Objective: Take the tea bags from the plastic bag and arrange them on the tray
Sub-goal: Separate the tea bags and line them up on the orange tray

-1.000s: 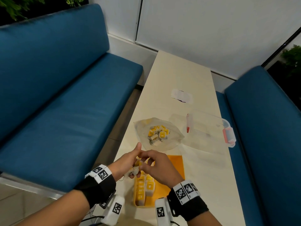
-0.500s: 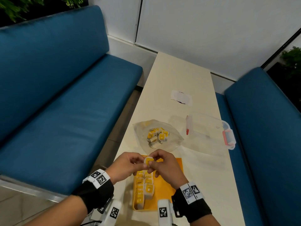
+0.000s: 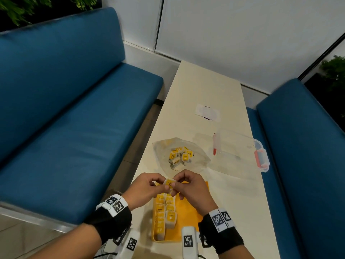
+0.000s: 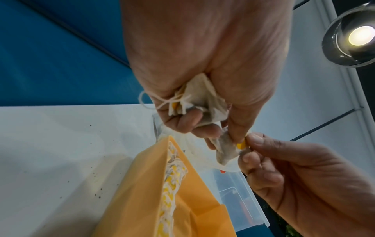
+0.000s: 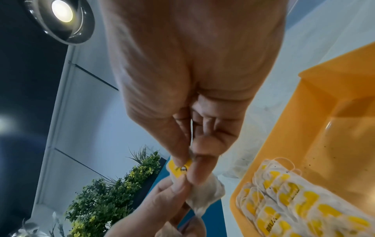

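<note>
With my left hand (image 3: 144, 187) and right hand (image 3: 188, 186) both pinching 1 tea bag (image 3: 169, 182) between my fingers, a hard pull may tear its paper.

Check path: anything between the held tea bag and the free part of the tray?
Nothing visible blocks it. Both hands, left hand and right hand, pinch the tea bag above the tray's far end. Arranged tea bags fill its left side; the orange floor to their right is bare.
</note>
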{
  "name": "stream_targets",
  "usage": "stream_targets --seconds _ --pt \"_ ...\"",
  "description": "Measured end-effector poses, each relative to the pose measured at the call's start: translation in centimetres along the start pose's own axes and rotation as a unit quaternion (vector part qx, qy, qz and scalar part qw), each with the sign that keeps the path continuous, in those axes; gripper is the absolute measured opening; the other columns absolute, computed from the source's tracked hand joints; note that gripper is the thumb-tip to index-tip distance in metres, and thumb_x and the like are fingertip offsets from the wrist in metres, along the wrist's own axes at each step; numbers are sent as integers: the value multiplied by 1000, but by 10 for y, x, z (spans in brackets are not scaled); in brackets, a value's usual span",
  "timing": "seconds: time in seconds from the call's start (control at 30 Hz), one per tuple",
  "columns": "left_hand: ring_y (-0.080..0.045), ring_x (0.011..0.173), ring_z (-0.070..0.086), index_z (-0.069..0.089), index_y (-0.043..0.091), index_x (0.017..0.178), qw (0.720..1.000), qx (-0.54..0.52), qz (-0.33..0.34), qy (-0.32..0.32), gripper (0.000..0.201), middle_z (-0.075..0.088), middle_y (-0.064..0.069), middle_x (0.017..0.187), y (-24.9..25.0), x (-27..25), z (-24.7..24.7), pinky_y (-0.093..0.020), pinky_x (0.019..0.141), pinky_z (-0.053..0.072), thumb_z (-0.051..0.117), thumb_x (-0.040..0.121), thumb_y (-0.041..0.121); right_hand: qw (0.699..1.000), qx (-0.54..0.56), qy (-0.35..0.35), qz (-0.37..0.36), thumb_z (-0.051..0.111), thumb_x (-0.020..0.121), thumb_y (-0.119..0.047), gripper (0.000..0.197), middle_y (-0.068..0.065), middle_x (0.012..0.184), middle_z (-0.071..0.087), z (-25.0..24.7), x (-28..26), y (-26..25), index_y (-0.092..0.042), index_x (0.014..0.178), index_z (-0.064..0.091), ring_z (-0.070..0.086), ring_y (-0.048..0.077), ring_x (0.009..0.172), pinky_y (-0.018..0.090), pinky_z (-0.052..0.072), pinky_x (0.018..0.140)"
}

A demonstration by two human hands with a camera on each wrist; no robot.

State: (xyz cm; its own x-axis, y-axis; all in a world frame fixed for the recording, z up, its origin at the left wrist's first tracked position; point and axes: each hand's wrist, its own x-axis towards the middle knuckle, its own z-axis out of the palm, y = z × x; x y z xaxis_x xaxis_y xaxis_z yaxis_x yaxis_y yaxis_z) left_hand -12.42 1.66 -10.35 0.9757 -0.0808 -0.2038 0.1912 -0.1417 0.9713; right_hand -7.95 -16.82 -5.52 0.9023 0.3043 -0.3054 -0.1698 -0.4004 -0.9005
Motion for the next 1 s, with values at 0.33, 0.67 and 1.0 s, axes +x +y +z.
stream_targets --seconds 0.33,0.67,1.0 --pt "0 62 64 77 22 100 999 -5 -22 33 13 75 0 95 -2 -3 -5 -17 58 49 79 88 26 987 -154 42 -20 80 79 -15 16 -3 74 71 -18 4 7 -22 70 69 65 7 66 23 52 65" --pt "1 62 62 74 34 102 988 136 -66 1 13 73 -2 90 -28 -1 -7 -15 61 48 76 90 34 993 -70 -42 82 64 94 -6 10 7 65 67 -16 -8 41 -9 90 55 73 27 65 26 45 46" --pt "-3 73 68 67 44 108 983 167 -75 -31 36 72 2 82 -45 0 -4 -15 69 47 85 79 33 975 -74 -116 176 61 95 -6 12 8 62 67 -2 -24 83 -10 91 51 70 26 59 28 49 47"
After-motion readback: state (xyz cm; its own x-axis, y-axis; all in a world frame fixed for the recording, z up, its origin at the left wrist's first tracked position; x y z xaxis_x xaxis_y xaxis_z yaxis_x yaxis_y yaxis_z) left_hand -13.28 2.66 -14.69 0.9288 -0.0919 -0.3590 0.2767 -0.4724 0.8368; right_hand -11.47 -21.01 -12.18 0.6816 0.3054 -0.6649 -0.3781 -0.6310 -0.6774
